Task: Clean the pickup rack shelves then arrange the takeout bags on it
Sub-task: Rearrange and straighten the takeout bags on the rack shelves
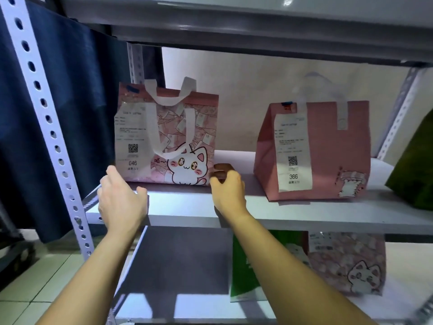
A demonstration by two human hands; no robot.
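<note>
Left hand (121,198) spread, fingers relaxed, at the lower left corner of cat bag 046 (187,137). Right hand (228,184) curled at its lower right corner, probably pinching the edge. Bag upright on middle shelf (187,207); pink bag 366 (328,148) well apart, right.

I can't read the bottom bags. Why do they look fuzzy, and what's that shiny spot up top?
Head view: the cat bag and green bag on the lower shelf are smeared by blur, while the bag marked 046 is sharp; the bright spot is lamp glare on the top shelf; the rack post bows from the wide lens.
</note>
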